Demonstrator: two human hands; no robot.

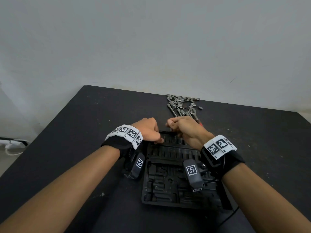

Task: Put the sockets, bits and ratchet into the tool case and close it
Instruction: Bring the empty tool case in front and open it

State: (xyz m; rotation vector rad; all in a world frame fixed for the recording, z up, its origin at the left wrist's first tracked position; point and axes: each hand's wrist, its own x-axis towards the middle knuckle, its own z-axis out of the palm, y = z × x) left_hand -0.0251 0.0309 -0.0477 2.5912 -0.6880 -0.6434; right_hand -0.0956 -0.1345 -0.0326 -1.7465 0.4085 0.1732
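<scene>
The open black tool case (170, 187) lies nearest on the dark table (67, 148), its moulded slots bare. At its far edge, the left hand (148, 130) and the right hand (185, 130) have curled fingers; whether they grip anything I cannot tell. Farther off at one o'clock lie the sockets and bits (181, 100) with the ratchet (193, 113).

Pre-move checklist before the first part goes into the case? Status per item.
1. Tool case open, tray facing up: ok.
2. Visible tray slots free: ok, none filled.
3. Pile of sockets and bits within reach beyond the case: ok.
4. Ratchet visible in the pile: ok, handle partly hidden.
5. Left hand at the case's far edge: ok.
6. Right hand holding a part: cannot tell, fingers curled.
</scene>
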